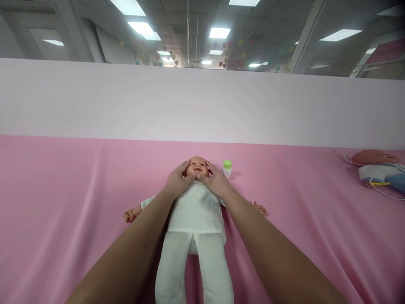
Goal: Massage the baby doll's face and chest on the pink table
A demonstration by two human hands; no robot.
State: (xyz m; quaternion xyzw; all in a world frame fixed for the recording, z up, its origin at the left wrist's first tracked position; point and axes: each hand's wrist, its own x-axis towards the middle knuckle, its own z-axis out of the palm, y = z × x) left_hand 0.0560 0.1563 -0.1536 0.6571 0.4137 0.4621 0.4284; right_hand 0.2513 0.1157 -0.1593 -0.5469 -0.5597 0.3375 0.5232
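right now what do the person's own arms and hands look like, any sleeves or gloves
Both arms are bare all the way to the bottom edge of the picture: no sleeves show. The left hand and right hand wear no gloves. No ring, watch, bracelet or other marking is visible on either wrist or forearm.
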